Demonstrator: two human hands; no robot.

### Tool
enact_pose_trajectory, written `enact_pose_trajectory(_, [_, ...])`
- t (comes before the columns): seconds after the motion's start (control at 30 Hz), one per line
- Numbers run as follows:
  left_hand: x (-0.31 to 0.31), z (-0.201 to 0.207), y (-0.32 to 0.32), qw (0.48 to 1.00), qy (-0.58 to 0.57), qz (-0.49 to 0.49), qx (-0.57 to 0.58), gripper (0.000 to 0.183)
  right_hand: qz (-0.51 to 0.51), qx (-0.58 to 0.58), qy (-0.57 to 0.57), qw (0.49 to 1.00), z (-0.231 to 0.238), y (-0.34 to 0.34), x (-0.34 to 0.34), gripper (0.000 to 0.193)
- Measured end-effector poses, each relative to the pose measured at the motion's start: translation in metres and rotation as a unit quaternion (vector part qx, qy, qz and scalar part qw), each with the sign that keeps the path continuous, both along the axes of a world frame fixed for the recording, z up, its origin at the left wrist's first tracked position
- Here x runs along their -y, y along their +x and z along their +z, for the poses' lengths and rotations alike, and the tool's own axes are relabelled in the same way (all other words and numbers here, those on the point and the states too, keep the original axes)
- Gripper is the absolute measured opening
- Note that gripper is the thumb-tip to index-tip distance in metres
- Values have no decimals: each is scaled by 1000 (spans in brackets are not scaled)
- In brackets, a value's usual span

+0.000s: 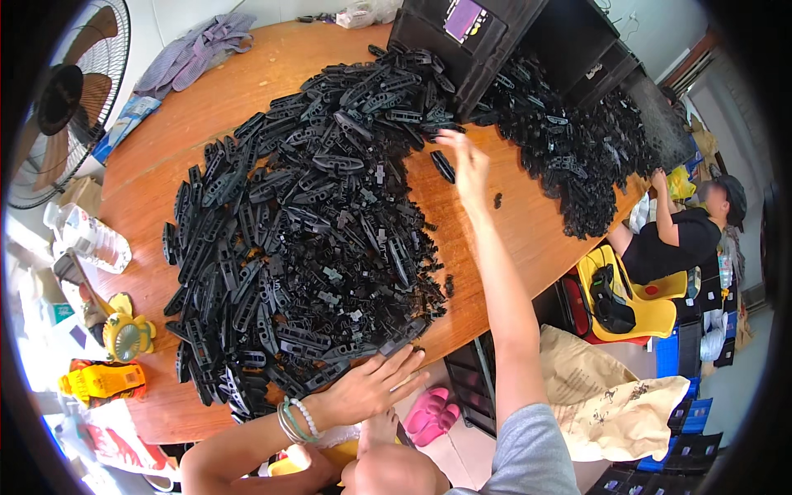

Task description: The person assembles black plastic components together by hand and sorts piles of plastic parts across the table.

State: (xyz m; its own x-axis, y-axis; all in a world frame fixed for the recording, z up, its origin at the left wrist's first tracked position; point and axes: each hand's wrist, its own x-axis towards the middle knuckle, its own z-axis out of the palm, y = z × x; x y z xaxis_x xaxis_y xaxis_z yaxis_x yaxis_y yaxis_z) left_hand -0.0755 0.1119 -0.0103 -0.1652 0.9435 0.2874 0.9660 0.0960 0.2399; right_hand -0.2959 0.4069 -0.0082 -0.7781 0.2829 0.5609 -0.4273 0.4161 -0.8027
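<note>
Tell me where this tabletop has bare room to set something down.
Upper left: bare tabletop between the patterned cloth and the big heap of black parts. A second bare strip runs between that heap and the heap at right, but the right hand reaches over it and loose pieces lie there. Crowded: the table's middle and around the black crates.

A wooden table (144, 190) stands by a pale wall (161, 33), bright light (29, 301) at left, yellow chair (657, 315) at right.

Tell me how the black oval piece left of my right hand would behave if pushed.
The black oval piece would probably slide rather than roll, being long and resting on a flat tabletop. Its crisp outline suggests stiffness; its plastic look, lightness.
</note>
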Motion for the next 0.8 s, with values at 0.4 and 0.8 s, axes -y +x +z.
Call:
enact_pose_trajectory(0.4, [1,2,-4,998,-20,-31,-51,58,-107,85,-19,990,-3,34,-65,41])
enact_pose_trajectory(0.8, [-3,8,-1,996,-60,-45,-45,53,-99,63,134,984,-31,-45,-79,35])
